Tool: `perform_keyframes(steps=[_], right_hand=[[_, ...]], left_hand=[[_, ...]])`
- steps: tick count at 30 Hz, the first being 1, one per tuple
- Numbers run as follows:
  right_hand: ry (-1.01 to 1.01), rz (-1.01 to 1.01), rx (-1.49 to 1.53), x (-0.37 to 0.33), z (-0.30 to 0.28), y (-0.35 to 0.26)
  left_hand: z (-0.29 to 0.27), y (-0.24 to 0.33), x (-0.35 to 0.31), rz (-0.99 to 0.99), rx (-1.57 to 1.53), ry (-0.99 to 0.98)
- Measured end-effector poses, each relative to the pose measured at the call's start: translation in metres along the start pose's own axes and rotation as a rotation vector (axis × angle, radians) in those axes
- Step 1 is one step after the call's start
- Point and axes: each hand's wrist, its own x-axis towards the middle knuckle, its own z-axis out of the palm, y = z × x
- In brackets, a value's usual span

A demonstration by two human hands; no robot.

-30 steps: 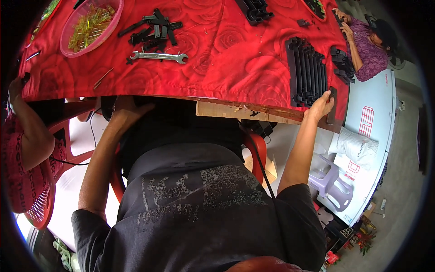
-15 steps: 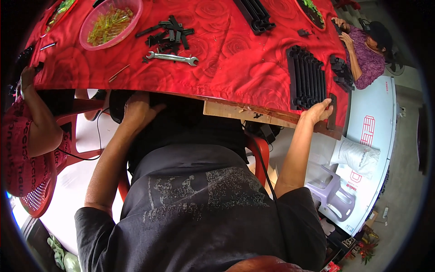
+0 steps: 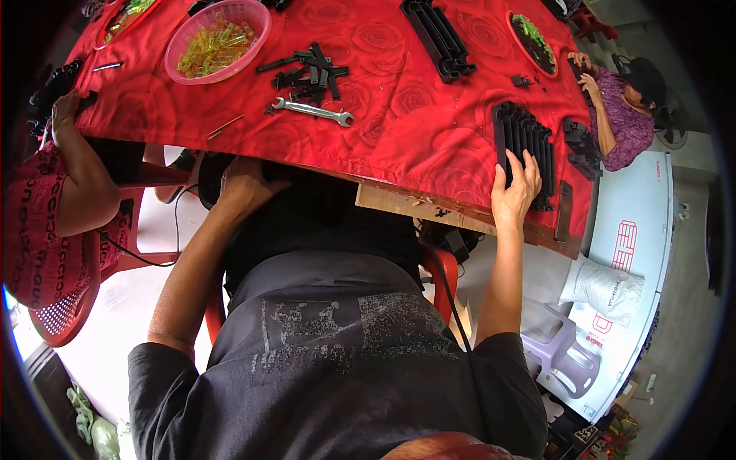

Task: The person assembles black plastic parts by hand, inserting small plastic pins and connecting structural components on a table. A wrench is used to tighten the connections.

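Observation:
My right hand (image 3: 517, 190) lies on the near end of a row of black ribbed plastic strips (image 3: 529, 132) at the right of the table, its fingers spread. The strips stand side by side, and my hand covers part of them. My left hand (image 3: 244, 188) rests on my dark trousers below the table edge, thumb apart, holding nothing that shows. Right of the strips sit smaller black plastic parts (image 3: 580, 146), and a flat dark bar (image 3: 563, 211) lies at the table's corner.
On the red cloth (image 3: 368, 130) lie an open-ended wrench (image 3: 313, 112), a pile of black pieces (image 3: 314, 75), and long black channels (image 3: 438, 42). A pink basket (image 3: 175, 65) holds yellow clear pieces. One person (image 3: 625, 115) works at far right, another (image 3: 65, 192) at left.
My right hand has moved from the table's front edge up onto the black strips, with its fingers spreading. My left hand stays on my lap. The whole view has shifted slightly.

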Motion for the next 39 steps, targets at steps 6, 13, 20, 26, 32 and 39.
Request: perform_keyframes(steps=[6,13,20,26,32,39], right_hand=[[0.046,0.057,0.037,0.003,0.011,-0.005],[0.068,0.091,0.0,0.005,0.018,0.001],[0.052,0.132,-0.049,0.007,0.019,0.004],[0.053,0.14,-0.07,0.007,0.023,0.008],[0.026,0.204,-0.207,0.005,0.02,-0.005],[0.221,-0.004,-0.142,0.002,0.017,-0.018]], left_hand=[[-0.004,0.001,-0.005,-0.021,-0.052,0.051],[0.009,-0.013,0.002,0.1,-0.083,0.166],[0.002,-0.008,-0.003,0.066,-0.085,0.065],[0.008,0.005,-0.011,0.092,0.033,0.072],[0.012,0.005,-0.012,0.162,0.095,0.11],[0.012,0.007,-0.013,0.183,0.083,0.144]])
